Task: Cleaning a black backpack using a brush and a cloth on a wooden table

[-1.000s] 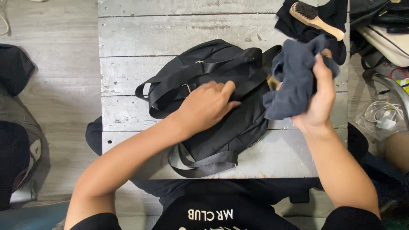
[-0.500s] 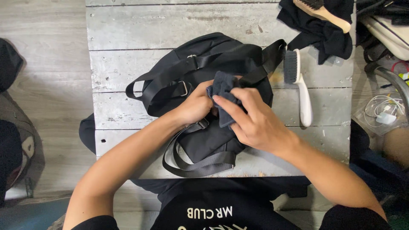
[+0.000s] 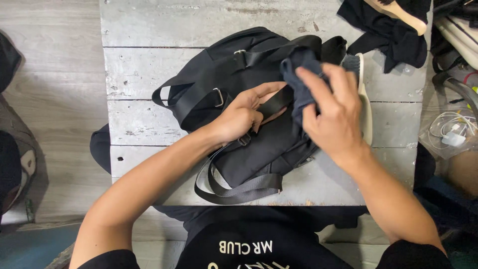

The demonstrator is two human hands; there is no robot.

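A black nylon backpack (image 3: 259, 114) lies flat on the weathered plank tabletop (image 3: 149, 65). The left hand (image 3: 244, 117) pinches a smooth webbing strap (image 3: 274, 102), fingers closed. The right hand (image 3: 333, 117) grips a crumpled dark-grey cloth (image 3: 298, 74) against the backpack's upper part.

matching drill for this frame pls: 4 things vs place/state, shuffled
Things:
1 cloth
2 strap
3 white brush
4 cables

Places/states:
A in clear bag, far right
B bunched in right hand, on backpack
C on table, partly behind right hand
D lifted by left hand

Pairs: 1-B, 2-D, 3-C, 4-A
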